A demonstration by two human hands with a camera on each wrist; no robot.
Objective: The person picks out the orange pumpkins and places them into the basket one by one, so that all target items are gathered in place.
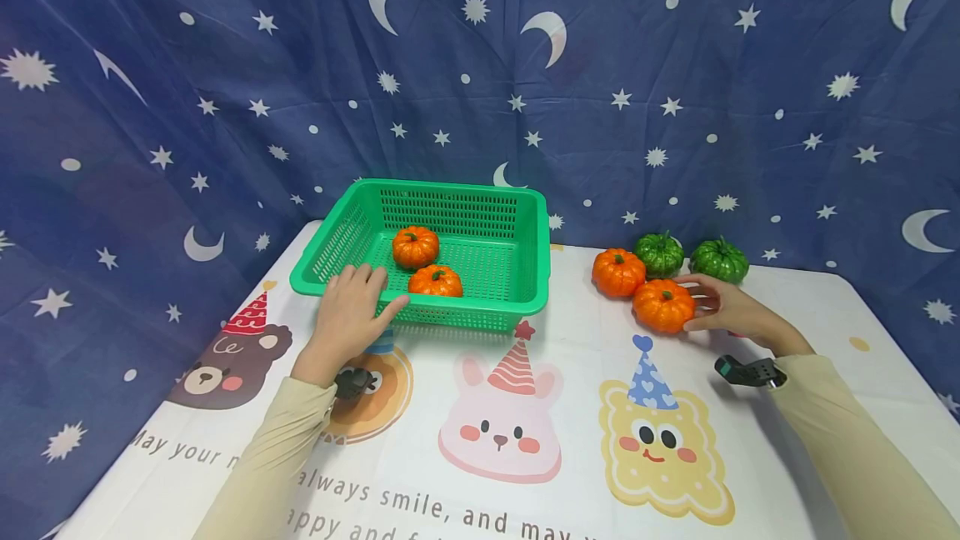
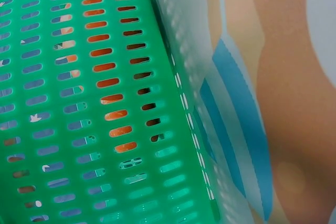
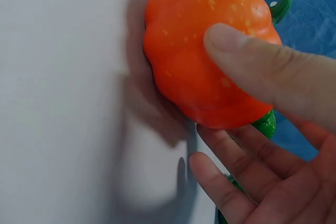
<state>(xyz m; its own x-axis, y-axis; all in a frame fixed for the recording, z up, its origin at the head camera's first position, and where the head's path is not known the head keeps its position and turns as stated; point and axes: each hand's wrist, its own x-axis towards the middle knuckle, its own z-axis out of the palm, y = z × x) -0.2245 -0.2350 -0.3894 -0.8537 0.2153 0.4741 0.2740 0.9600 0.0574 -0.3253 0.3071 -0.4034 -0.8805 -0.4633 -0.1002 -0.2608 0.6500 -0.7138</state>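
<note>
A right hand [image 1: 723, 311] curves thumb and fingers around an orange pumpkin [image 1: 662, 307] on the desk [image 1: 581, 357], two green pumpkins [image 1: 718, 262] just beyond; the left hand [image 1: 348, 315], loosely spread, lies at the rim of a green plastic basket [image 1: 495, 307] containing two others.

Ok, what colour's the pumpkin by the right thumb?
The pumpkin is orange, yellow-flecked, clearest in the right wrist view.

Place: booth-like draped nook, room type I can't tell | blue moon-and-star curtain [image 1: 450, 107] behind and both sides | before me, white cartoon-print tablecloth [image 1: 579, 365]
</note>
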